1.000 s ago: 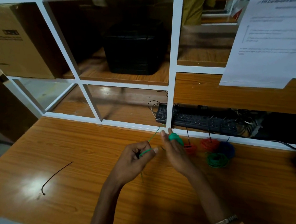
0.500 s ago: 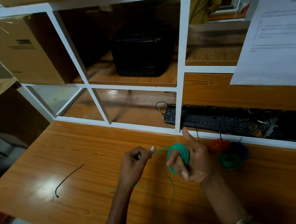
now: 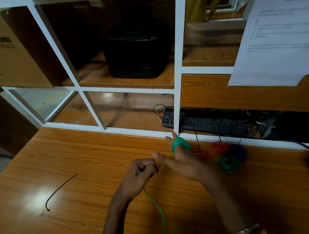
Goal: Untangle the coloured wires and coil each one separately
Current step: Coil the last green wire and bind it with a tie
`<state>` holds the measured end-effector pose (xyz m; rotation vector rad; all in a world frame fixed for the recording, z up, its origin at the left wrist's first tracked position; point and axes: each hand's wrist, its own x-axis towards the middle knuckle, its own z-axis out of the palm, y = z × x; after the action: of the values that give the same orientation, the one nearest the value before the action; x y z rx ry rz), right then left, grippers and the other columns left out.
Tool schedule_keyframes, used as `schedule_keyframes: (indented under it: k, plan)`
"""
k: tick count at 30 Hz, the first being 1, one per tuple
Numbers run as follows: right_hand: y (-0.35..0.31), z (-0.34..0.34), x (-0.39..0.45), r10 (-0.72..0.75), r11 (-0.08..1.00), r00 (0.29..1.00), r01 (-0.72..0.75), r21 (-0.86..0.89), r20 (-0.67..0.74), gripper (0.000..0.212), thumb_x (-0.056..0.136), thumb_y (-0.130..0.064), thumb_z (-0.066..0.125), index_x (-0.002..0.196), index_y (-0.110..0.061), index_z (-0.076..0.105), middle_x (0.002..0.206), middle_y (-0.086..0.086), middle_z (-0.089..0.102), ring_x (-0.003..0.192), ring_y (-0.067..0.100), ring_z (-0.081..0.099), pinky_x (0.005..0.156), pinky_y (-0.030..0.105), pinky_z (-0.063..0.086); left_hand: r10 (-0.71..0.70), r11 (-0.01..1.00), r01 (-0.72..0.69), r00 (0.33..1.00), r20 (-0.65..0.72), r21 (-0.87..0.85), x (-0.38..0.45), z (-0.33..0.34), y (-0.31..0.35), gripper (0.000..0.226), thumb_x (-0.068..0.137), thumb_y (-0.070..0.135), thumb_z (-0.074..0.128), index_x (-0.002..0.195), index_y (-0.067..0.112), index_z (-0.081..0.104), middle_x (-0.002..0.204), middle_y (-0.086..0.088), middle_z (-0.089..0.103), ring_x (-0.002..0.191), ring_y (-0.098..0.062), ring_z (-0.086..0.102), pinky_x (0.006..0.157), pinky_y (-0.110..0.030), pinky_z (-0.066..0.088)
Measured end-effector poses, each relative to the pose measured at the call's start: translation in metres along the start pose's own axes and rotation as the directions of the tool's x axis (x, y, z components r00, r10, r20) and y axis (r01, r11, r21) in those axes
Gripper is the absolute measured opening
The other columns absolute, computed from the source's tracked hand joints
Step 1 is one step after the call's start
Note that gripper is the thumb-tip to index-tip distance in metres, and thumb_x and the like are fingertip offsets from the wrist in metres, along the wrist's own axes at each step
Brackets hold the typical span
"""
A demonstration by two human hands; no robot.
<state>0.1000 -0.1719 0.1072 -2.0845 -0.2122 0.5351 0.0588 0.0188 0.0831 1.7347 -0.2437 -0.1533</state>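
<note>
A green wire is wound in a coil (image 3: 181,144) round the straight fingers of my right hand (image 3: 185,159), which is stretched out above the wooden table (image 3: 83,158). My left hand (image 3: 140,174) is curled into a fist and pinches the loose green wire tail (image 3: 157,207), which trails down toward the table's near edge. To the right lie finished coils: a small red coil (image 3: 200,153), a larger red coil (image 3: 220,147), a blue coil (image 3: 239,152) and a green coil (image 3: 228,163).
A short black wire piece (image 3: 59,190) lies on the table at the left. A white frame partition (image 3: 176,104) stands behind the hands, with a black keyboard (image 3: 205,121) and cables beyond it, a black printer (image 3: 134,50) and a cardboard box (image 3: 8,48). A paper sheet (image 3: 279,33) hangs at right.
My right hand has turned and stretched flat, fingers pointing away with the green coil round them. My left hand closed into a fist and the loose tail now hangs below it.
</note>
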Motion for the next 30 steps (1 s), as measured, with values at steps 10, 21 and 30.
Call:
schedule_keyframes:
  k: [10,21,30]
  plan:
    - [-0.005,0.014,-0.009,-0.036,0.893,0.968,0.143,-0.428,0.248,0.092,0.074,-0.093,0.051,0.128,-0.018,0.063,0.119,-0.005,0.071,0.102,0.012,0.067,0.092,0.039,0.057,0.073,0.997,-0.072,0.955,-0.287,0.011,0.009,-0.01,0.005,0.023,0.099,0.023,0.072,0.083,0.007,0.071,0.06,-0.012,0.04,0.059,-0.018,0.037,0.055,-0.039,0.029]
    - [-0.002,0.0,-0.016,-0.462,0.756,0.75,0.054,0.653,0.473,0.072,0.099,-0.047,0.059,0.111,0.024,0.061,0.083,0.009,0.078,0.066,0.018,0.072,0.063,0.025,0.058,-0.024,0.998,0.01,0.97,-0.242,-0.06,0.005,-0.01,-0.005,0.022,0.092,0.026,0.073,0.085,0.008,0.083,0.084,-0.01,0.079,0.082,-0.019,0.073,0.076,-0.035,0.055]
    - [0.005,-0.028,-0.012,-0.406,-0.118,0.91,0.038,0.992,-0.083,0.094,0.092,-0.064,0.057,0.146,0.013,0.044,0.142,0.027,0.057,0.127,0.033,0.062,0.105,0.031,0.052,-0.098,0.983,0.101,0.995,-0.031,0.152,0.003,0.007,-0.001,0.043,0.1,0.046,0.061,0.082,0.014,0.084,0.054,0.006,0.029,0.051,-0.005,0.032,0.056,-0.016,0.033]
